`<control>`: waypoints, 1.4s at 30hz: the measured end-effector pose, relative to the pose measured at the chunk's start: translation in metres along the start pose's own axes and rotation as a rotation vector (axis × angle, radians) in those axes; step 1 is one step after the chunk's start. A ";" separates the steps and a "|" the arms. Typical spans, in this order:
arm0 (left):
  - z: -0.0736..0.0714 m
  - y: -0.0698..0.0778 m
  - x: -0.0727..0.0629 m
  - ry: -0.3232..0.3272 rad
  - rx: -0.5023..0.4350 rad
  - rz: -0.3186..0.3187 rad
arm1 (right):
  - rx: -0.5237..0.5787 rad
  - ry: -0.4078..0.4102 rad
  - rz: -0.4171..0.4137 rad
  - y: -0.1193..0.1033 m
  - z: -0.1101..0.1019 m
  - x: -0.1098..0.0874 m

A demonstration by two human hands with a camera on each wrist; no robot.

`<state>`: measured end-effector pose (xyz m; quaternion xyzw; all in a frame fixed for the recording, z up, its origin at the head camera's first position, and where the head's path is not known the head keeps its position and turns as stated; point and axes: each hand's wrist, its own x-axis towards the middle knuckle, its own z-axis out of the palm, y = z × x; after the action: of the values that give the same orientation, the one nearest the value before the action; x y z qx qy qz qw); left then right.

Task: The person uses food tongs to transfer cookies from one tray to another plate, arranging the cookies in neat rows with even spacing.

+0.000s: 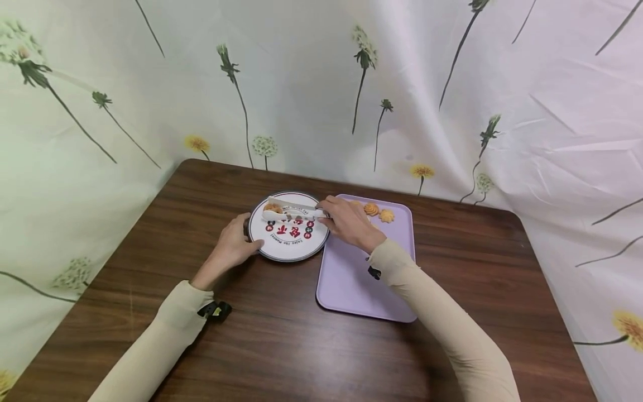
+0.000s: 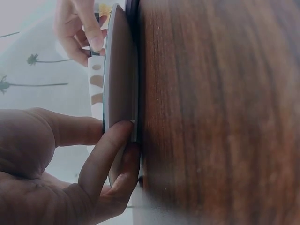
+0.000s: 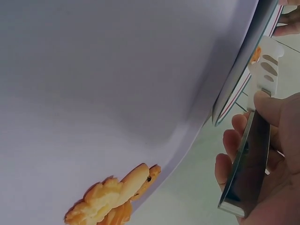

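Observation:
My left hand [image 1: 231, 243] grips the left rim of a round white plate [image 1: 263, 231] with red and black lettering, thumb over the edge and fingers underneath, as the left wrist view shows. Food tongs [image 3: 246, 164] with metal handles and white slotted ends are held in my right hand [image 1: 346, 220], which reaches over the plate from the right. Between the tong ends, over the plate's upper left, is a golden cookie [image 1: 273, 208]. Whether it touches the plate I cannot tell.
A lilac tray [image 1: 346, 279] lies right of the plate, the plate's edge overlapping its left side. Several piped cookies [image 1: 386, 215] sit along its far end, partly hidden by the right hand. Behind the brown wooden table [image 1: 281, 335] hangs a dandelion-print cloth [image 1: 311, 100].

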<state>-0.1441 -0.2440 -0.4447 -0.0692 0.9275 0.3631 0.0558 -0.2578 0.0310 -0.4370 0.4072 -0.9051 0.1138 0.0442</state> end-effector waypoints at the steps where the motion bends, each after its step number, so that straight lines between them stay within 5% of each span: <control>1: 0.000 0.000 0.000 0.000 0.001 -0.001 | 0.002 0.001 -0.001 0.000 0.000 0.000; 20: 0.001 0.002 0.000 0.010 -0.015 0.022 | 0.125 0.078 0.029 0.011 -0.008 -0.024; 33: 0.001 0.002 -0.002 0.007 -0.008 0.008 | 0.114 0.168 0.196 0.054 -0.033 -0.094; 42: 0.000 0.004 -0.001 -0.012 -0.002 -0.006 | 0.061 0.114 0.312 0.080 -0.042 -0.143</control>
<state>-0.1439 -0.2410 -0.4420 -0.0696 0.9266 0.3643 0.0624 -0.2227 0.1965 -0.4349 0.2558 -0.9496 0.1695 0.0649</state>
